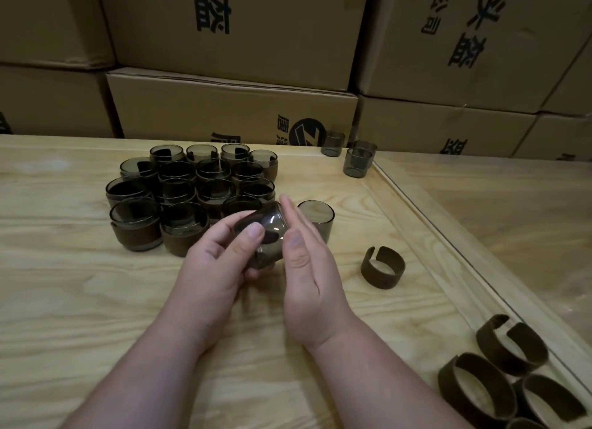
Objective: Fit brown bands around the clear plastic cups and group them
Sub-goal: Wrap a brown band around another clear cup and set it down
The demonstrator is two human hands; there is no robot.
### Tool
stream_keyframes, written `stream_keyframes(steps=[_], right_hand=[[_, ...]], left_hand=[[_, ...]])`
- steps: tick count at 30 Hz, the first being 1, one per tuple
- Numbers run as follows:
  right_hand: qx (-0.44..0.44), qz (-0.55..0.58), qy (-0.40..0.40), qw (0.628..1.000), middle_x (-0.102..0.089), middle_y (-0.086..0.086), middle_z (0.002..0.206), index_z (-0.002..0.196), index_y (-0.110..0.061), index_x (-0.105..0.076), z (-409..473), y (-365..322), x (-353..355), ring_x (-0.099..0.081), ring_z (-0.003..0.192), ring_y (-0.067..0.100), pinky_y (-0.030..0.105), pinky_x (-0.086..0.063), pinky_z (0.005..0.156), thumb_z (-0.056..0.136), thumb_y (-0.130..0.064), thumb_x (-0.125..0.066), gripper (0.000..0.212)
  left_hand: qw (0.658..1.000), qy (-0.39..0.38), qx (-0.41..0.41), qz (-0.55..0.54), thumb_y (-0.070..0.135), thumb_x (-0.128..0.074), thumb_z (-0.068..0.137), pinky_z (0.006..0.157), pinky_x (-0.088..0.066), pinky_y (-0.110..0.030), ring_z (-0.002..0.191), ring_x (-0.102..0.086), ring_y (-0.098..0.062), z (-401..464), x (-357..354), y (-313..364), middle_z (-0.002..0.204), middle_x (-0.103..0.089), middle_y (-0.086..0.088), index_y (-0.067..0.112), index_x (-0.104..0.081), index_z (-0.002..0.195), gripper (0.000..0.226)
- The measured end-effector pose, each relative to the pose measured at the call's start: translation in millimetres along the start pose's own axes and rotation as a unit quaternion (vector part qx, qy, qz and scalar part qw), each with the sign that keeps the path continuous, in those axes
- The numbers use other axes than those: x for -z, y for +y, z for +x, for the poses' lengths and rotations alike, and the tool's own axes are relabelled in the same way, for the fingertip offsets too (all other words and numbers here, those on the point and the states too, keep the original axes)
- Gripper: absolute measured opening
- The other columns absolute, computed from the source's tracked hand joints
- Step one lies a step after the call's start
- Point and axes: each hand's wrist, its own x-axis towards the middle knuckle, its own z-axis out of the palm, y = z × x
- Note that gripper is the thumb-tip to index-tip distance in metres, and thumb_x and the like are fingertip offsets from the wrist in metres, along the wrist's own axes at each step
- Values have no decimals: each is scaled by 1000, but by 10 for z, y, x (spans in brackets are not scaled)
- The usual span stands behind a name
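My left hand [221, 262] grips a smoky clear cup [269, 233] tilted on its side above the table's middle, with a brown band partly visible around its lower part. My right hand [304, 255] lies flat against the cup's right side, fingers straight. Just behind the hands stands a bare cup [317, 219]. A cluster of several banded cups [189, 198] fills the area to the left. One loose brown band [382, 268] lies to the right of my hands.
Several more brown bands [499, 374] sit at the lower right on the glass-topped part of the wooden table [96, 300]. Three bare cups [357, 159] stand at the far edge. Stacked cardboard boxes [230, 108] wall off the back.
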Motion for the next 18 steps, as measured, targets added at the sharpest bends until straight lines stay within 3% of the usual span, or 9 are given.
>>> stream_keyframes(steps=[6,14,18], right_hand=[[34,20,-14,999,-27,-10,169,159,-27,-37,23,-33,5,-19,153,-5,9,-17,118,101,-70,-25,73],[53,29,-13,998,-27,-10,169,160,-27,-32,16,-32,-5,-19,154,0,17,-19,122,102,-69,-27,72],[62,35,12,997,-30,-11,167,157,-29,-39,16,-31,6,-23,154,2,16,-23,119,102,-68,-29,68]], left_hand=[[1000,-15,14,19,58,-76,68,80,-46,-42,93,-67,-23,8,17,8,118,-75,-10,28,-72,126,65],[997,-50,18,58,61,-72,70,94,-50,-49,113,-71,-30,1,18,25,124,-73,-9,38,-65,135,69],[986,-108,11,125,52,-71,83,94,-54,-39,112,-72,-16,-33,3,37,116,-78,1,42,-59,140,59]])
